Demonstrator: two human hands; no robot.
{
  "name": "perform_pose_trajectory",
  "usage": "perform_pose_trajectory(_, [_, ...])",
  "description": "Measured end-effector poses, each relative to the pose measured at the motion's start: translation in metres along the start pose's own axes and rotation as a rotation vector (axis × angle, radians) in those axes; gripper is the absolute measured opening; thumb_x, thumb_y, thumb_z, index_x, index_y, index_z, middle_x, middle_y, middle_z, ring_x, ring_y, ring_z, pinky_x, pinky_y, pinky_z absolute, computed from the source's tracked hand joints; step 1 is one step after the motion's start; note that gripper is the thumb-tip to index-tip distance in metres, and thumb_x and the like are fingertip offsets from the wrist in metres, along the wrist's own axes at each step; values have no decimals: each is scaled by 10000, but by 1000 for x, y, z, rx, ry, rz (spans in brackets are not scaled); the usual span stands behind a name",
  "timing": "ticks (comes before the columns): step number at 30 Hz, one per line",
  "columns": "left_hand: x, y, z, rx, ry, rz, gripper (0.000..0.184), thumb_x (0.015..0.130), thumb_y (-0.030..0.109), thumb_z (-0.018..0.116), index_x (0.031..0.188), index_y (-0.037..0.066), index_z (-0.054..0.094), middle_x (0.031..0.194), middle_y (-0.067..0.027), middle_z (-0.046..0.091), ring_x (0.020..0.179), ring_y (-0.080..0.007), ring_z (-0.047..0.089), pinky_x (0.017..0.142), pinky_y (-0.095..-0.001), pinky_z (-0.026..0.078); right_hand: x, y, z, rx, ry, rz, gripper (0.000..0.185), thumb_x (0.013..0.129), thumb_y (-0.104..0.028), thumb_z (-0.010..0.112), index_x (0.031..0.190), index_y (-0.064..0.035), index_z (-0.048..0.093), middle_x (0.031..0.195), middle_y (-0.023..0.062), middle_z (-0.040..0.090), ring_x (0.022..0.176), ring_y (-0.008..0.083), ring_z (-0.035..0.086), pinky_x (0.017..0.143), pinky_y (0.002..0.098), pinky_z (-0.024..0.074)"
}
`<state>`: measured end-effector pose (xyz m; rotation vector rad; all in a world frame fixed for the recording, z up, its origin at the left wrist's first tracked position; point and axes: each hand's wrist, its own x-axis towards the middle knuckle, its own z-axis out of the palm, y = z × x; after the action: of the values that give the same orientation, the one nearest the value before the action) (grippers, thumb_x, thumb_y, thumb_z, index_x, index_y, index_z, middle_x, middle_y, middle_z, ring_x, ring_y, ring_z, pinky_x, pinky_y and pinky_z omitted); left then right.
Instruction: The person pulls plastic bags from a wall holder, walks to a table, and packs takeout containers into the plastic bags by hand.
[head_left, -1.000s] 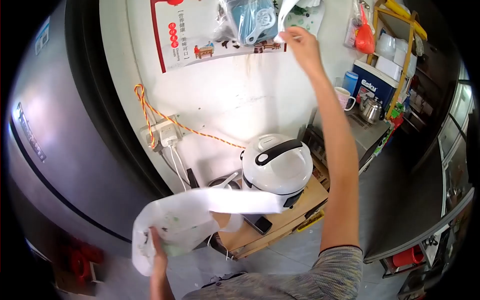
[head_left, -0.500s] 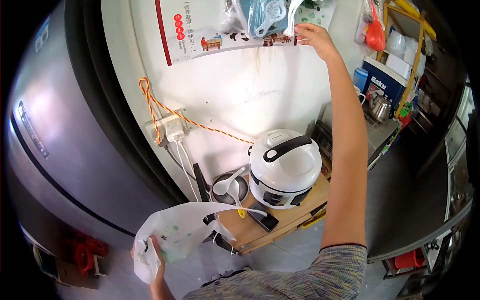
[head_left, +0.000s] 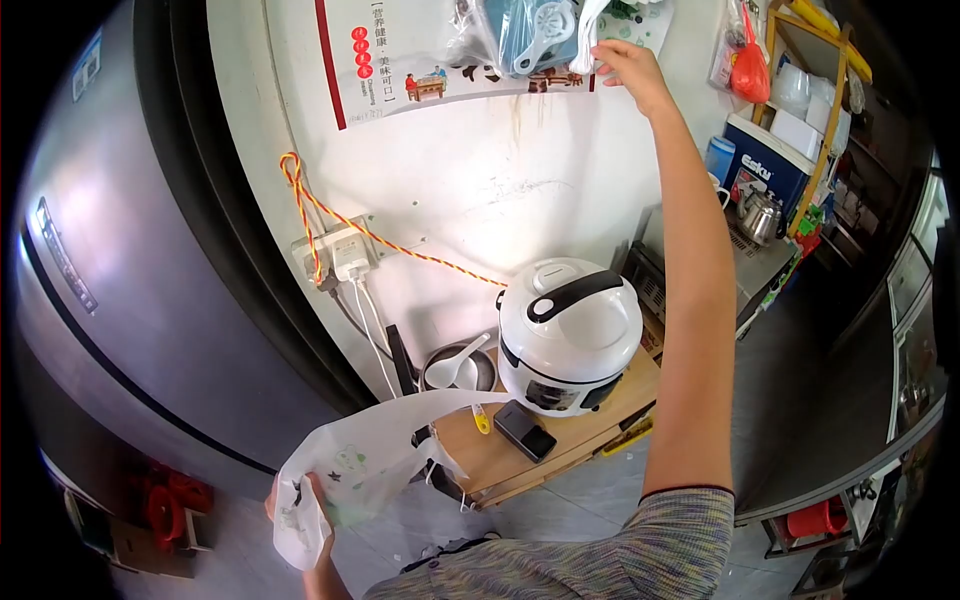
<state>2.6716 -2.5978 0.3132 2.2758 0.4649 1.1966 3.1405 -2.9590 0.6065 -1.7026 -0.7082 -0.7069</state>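
Left hand (head_left: 321, 497) is closed around a translucent plastic bag (head_left: 380, 455), bunched up at lower left beside the bench (head_left: 585, 432). Right hand (head_left: 640, 78) is half curled, fingertips against a white hanging bag (head_left: 586, 40) by the wall; can't tell if it's actually pinching. Compared with a second ago, the held bag's edge no longer covers the steel pan (head_left: 488, 377), which has a white ladle (head_left: 446, 374) in it. Rice cooker's (head_left: 600, 340) lid is down.
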Motion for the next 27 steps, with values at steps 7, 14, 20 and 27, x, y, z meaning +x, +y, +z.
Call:
perform_pose_trajectory(7, [4,13,3,-122,25,-8,109,795,107,602,779,10,553,617,-84,534,517,-189,497,497,-293,383,5,-9,7,22,75,3,224,743,-182,630,888,-12,647,737,31,604,614,106,547,523,238,462])
perform_pose_trajectory(14, [5,18,1,-197,6,-32,119,798,103,599,763,4,544,589,-71,516,495,-153,468,477,-275,367,20,-4,7,-96,147,-6,182,700,-126,645,837,-5,648,706,34,607,626,117,555,572,251,452])
perform_pose_trajectory(20, [4,17,-1,-256,7,-86,128,803,104,599,744,5,543,573,-62,506,484,-140,456,467,-270,355,24,-4,12,-362,140,-124,182,713,-155,628,823,-11,654,750,75,649,672,156,592,632,289,454])
perform_pose_trajectory(27, [4,16,-3,-185,24,-1,120,797,97,601,736,11,542,571,-70,489,477,-161,453,459,-282,345,21,-8,7,-352,135,-95,195,711,-195,656,796,-20,658,702,61,631,639,149,568,610,281,440])
